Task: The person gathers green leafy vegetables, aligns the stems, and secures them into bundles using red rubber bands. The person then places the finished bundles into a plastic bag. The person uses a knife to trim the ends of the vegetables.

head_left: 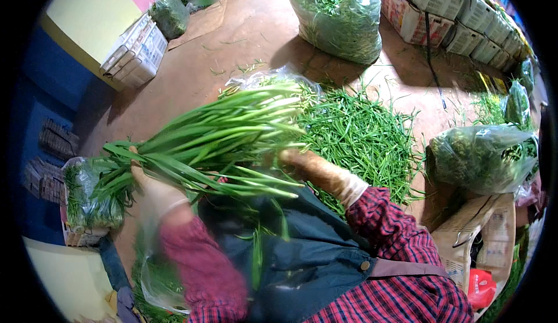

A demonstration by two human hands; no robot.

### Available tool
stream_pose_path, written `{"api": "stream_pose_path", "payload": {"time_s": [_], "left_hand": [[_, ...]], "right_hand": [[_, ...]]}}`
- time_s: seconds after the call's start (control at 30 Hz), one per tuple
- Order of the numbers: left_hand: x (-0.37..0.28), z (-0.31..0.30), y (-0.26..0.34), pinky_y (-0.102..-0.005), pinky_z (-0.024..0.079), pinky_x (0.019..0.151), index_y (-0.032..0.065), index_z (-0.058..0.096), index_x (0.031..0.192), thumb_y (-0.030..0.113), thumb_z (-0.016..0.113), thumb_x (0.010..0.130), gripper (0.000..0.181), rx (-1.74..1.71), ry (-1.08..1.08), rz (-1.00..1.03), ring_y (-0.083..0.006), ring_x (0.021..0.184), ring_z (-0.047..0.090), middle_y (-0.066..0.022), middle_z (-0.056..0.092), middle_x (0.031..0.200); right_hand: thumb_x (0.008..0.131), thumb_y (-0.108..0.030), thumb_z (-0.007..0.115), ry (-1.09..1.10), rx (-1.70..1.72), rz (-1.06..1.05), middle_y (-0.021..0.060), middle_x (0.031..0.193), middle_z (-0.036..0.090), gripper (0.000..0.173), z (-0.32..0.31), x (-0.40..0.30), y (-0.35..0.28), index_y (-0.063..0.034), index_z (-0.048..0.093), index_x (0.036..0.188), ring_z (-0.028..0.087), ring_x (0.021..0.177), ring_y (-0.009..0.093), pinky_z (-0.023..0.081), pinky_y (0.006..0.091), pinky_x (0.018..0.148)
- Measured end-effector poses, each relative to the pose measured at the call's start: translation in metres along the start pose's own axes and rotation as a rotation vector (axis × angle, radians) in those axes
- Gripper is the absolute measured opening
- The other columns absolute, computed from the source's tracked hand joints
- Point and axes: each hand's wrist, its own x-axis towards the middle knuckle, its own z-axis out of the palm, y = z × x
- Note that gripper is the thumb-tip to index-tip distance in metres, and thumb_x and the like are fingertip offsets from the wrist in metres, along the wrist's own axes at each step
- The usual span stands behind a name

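Note:
My left hand [154, 190], in a pale glove, grips a large bunch of long green leafy stalks [218, 135], probably garlic chives, near its leafy end. The pale stem ends fan out to the right. My right hand [296, 161], in a stained glove and blurred by motion, is beside those stem ends; its fingers are too indistinct to read. Below the bunch, a dark apron [287, 235] covers my lap, with a few loose leaves [257, 253] on it. A broad heap of cut green leaves [362, 135] spreads over the floor by my right arm.
A clear bag of greens [338, 31] stands ahead. Stacked white plastic crates [436, 0] line the far right. Another filled bag [475, 161] is at right, above an open crate [449, 231]. At left are a white crate [135, 52] and a crate of bagged greens [87, 231].

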Motion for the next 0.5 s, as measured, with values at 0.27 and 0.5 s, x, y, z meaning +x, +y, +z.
{"api": "stream_pose_path", "payload": {"time_s": [0.27,0.5], "left_hand": [[-0.006,-0.027,0.021,-0.0515,0.044,0.095,0.0106,0.058,0.120,0.054,0.062,0.080,0.059,-0.038,-0.005,-0.108,-0.0337,0.108,0.055,-0.0120,0.057,0.124],[0.030,-0.067,0.024,-0.0473,0.039,0.099,0.0107,0.057,0.122,0.051,0.054,0.087,0.053,-0.070,0.047,-0.013,-0.0305,0.113,0.051,-0.0104,0.056,0.125]], "right_hand": [[0.096,-0.029,0.053,-0.195,0.717,-0.022,-0.0104,0.059,0.039,0.018,0.010,-0.018,-0.004,-0.0156,0.054,0.084,0.032,0.044,0.001,0.026,0.0184,0.044],[0.095,-0.024,0.054,-0.059,0.347,0.082,-0.0048,0.063,0.045,0.019,-0.101,-0.070,0.030,-0.0064,0.056,0.103,0.037,0.046,0.003,0.031,0.0169,0.041]]}}
